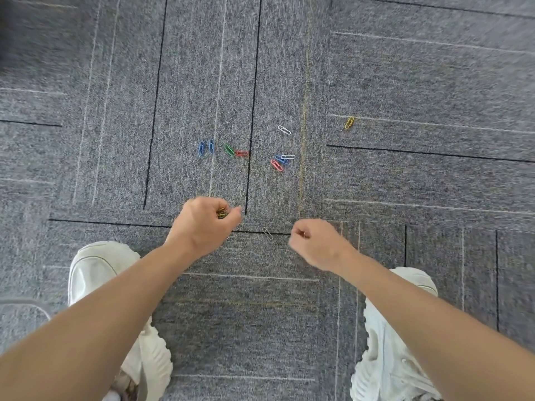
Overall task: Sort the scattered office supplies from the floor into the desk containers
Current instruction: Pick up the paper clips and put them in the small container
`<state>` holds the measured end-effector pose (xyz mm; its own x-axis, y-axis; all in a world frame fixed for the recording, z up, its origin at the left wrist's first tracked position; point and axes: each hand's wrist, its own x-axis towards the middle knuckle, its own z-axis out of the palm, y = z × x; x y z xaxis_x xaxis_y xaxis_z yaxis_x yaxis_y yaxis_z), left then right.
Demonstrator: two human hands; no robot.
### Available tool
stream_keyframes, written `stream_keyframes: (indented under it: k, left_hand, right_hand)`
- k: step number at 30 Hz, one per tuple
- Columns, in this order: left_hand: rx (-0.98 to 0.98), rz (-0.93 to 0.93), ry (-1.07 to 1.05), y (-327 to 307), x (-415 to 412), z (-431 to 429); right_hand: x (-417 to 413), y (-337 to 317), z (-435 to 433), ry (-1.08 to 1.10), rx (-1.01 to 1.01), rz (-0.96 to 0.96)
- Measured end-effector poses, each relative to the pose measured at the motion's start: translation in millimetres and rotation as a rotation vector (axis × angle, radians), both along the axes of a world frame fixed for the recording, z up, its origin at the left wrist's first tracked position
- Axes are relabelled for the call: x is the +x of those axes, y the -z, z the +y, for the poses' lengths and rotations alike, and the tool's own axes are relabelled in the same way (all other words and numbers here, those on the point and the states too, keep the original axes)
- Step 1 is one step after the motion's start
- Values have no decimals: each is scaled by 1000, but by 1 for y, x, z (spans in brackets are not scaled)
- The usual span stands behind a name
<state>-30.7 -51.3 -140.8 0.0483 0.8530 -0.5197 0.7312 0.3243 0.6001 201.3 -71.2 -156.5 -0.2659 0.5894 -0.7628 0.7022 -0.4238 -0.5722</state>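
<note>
Your left hand [202, 224] is curled round a bunch of clips [222, 212], likely serving as a store to save trips to the desk. Your right hand [315, 241] is curled; I cannot tell whether it pinches anything. A grey clip [267, 233] lies on the carpet [405, 82] between your hands, and the coloured clips [229, 149] lie farther out.
</note>
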Motion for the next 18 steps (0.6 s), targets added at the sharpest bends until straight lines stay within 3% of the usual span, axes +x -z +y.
stream_keyframes:
  k: [3, 5, 7, 9, 14, 16, 18]
  left_hand:
    - [-22, -25, -10, -1, 0, 1]
    - [-29, -46, -14, -1, -1, 2]
    - [-19, -48, -11, -1, -3, 3]
    - [-12, -49, -5, -1, -4, 2]
    - [-15, -37, -3, -1, -8, 4]
    - [-23, -39, -14, -4, -9, 6]
    - [-22, -45, -33, -6, -10, 9]
  right_hand:
    - [2, -3, 5, 559, -420, 554]
    - [1, -4, 7, 641, -508, 718]
    - [-2, -3, 9, 656, -508, 749]
    - [-10, -3, 11, 581, -422, 617]
    - [-36, -2, 9, -48, 102, -168]
    - [-47, 0, 9, -183, 181, -338]
    - [-56, 3, 13, -209, 173, -391]
